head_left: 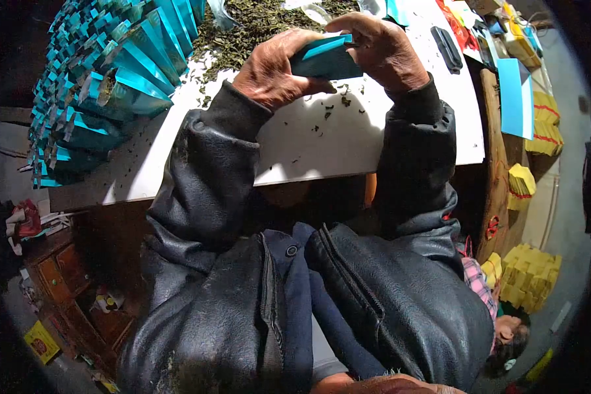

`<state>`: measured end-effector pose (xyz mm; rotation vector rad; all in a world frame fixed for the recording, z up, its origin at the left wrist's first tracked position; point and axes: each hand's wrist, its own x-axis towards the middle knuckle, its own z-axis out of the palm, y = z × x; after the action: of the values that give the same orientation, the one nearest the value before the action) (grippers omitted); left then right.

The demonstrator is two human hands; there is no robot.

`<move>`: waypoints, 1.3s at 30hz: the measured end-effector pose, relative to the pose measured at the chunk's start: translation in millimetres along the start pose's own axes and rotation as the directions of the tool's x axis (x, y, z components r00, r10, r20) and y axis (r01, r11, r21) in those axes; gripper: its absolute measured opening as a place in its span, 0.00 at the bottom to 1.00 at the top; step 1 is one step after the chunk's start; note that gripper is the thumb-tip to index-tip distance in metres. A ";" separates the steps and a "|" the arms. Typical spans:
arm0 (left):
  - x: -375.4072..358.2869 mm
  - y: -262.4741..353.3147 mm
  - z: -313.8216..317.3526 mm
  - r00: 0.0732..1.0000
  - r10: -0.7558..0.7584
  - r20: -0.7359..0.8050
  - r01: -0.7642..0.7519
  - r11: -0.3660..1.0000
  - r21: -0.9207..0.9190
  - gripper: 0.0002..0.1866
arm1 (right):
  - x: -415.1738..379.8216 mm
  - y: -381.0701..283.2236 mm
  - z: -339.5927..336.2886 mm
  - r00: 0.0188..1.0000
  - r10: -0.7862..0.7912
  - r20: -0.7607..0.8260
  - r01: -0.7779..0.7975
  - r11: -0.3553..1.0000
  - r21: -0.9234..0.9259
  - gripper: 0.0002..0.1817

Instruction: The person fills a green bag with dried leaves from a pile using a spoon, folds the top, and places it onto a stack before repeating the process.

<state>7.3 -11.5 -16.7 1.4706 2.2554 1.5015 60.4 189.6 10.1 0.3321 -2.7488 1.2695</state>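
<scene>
Over the white table, my left hand (272,69) is wrapped around a teal tea packet (328,62), thumb along its near side. My right hand (391,56) closes on the packet's other end, its fingers bent over the upper edge. The packet is tilted, and its contents are hidden. Behind both hands spreads a heap of dark dried tea leaves (243,43), with a clear scoop-like piece (316,13) lying on it. Loose leaf bits (328,108) dot the tabletop below the packet.
Many upright teal packets (134,75) are stacked along the left side of the table (440,134). A dark flat object (446,49) lies at right. Beyond the table edge are a light-blue box (515,98), yellow bundles (525,276) and another person (499,322).
</scene>
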 end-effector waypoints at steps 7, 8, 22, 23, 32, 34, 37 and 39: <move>0.6 12.3 -4.5 0.992 -0.121 -0.019 0.119 0.989 -0.088 0.34 | -4.7 -17.4 -11.6 0.996 0.062 0.068 -0.075 0.974 0.212 0.14; 0.9 15.9 -6.3 0.992 -0.121 -0.018 0.119 0.989 -0.088 0.34 | -4.4 -14.0 -10.2 0.996 0.062 0.067 -0.075 0.974 0.212 0.14; 1.4 9.0 -8.6 0.978 -0.206 -0.023 0.195 0.951 -0.240 0.33 | -3.5 -22.1 -18.2 0.999 -0.043 0.002 0.039 0.915 0.401 0.19; 1.6 9.5 -9.7 0.987 -0.154 -0.041 0.145 0.974 -0.175 0.34 | -4.9 -21.0 -17.3 0.999 -0.047 -0.028 0.054 0.913 0.405 0.18; 1.3 9.5 -10.5 0.988 -0.150 -0.035 0.140 0.971 -0.195 0.33 | -3.4 -17.3 -17.1 1.000 -0.016 0.023 0.004 0.879 0.476 0.15; 1.0 10.8 -11.1 0.986 -0.164 -0.025 0.156 0.967 -0.202 0.33 | -4.6 -14.5 -14.9 0.999 -0.033 0.017 0.022 0.886 0.464 0.14; 1.0 12.0 -11.0 0.982 -0.188 -0.015 0.182 0.963 -0.200 0.33 | -3.7 -11.6 -12.5 0.999 -0.032 0.023 0.018 0.899 0.437 0.13; 1.0 13.8 -11.4 0.980 -0.197 -0.013 0.191 0.963 -0.192 0.33 | -2.8 -9.8 -11.9 0.999 -0.012 0.033 -0.003 0.906 0.423 0.13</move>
<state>10.2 -17.5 -0.1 1.1465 2.1296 1.6355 65.4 192.9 24.5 0.3935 -2.4693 1.8739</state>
